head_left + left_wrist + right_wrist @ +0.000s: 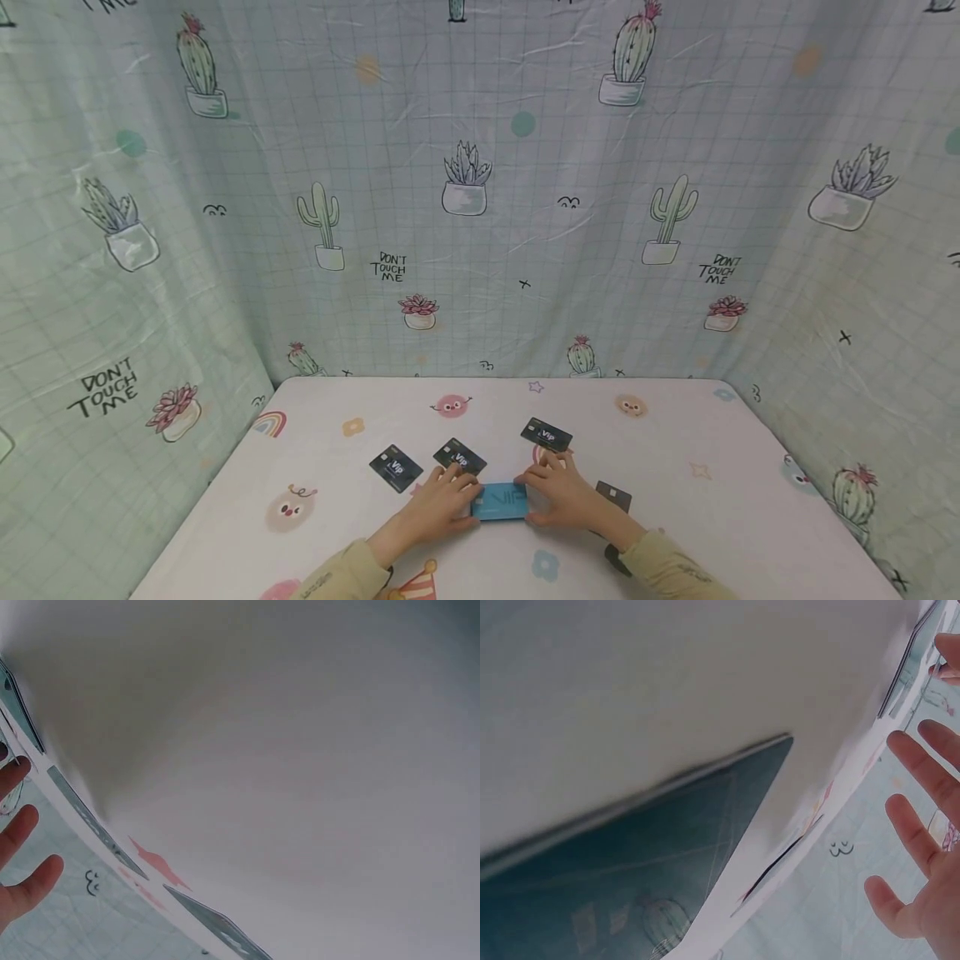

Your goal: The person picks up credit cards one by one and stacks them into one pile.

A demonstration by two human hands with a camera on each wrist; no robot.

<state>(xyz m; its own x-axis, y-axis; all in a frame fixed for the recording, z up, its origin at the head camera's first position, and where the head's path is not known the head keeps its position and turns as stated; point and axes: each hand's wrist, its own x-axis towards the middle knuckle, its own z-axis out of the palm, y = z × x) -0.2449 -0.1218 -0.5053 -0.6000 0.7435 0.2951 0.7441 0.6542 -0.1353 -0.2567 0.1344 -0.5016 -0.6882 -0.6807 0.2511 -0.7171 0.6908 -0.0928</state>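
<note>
A blue card with VIP lettering (498, 502) lies near the table's front, between both hands. My left hand (438, 504) holds its left end, fingers at the far edge and thumb near the front corner. The right hand (562, 496) holds the opposite end in much the same way. Beyond the left fingers lies a black Vip card (460, 456), partly overlapped by the fingertips in the head view. Another black card (547, 434) rests just past the right fingertips. In the right wrist view, a large dark card (630, 862) fills the lower left.
A further black card (396, 468) lies left of the left hand. Under the right forearm, a dark card (613, 496) and a second one (617, 560) are partly covered. The patterned white table (330, 433) is enclosed by a cactus-print curtain (525, 308).
</note>
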